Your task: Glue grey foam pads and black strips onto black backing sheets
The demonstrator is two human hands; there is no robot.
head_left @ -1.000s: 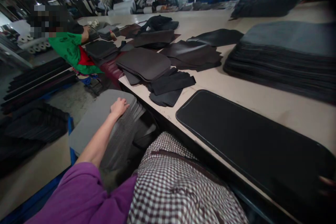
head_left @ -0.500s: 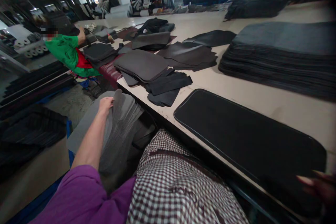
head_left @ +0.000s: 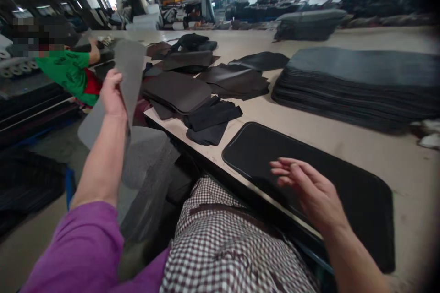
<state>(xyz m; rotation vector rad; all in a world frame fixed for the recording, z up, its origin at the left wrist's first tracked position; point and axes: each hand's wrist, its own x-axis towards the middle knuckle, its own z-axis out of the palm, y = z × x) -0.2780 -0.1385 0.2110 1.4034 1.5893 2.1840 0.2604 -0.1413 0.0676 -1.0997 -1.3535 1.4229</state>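
Note:
My left hand [head_left: 112, 92] grips a grey sheet [head_left: 129, 71] by its edge and holds it up at the left, above a stack of grey sheets [head_left: 144, 146] beside the table. Over the black rounded mat [head_left: 357, 201] on the table hovers my right hand [head_left: 309, 187], fingers apart and nothing in them. That mat lies flat along the near edge of the table.
On the table [head_left: 254, 112] lie dark scraps [head_left: 213, 121], a pile of brown-grey pieces [head_left: 178, 91] and, at the right, a tall stack of dark mats [head_left: 354, 82]. A person in green [head_left: 67, 73] is at the far left.
My left hand has risen from the stack with a grey sheet in it. My right hand has come in from the lower right edge to above the black mat. The view has shifted slightly.

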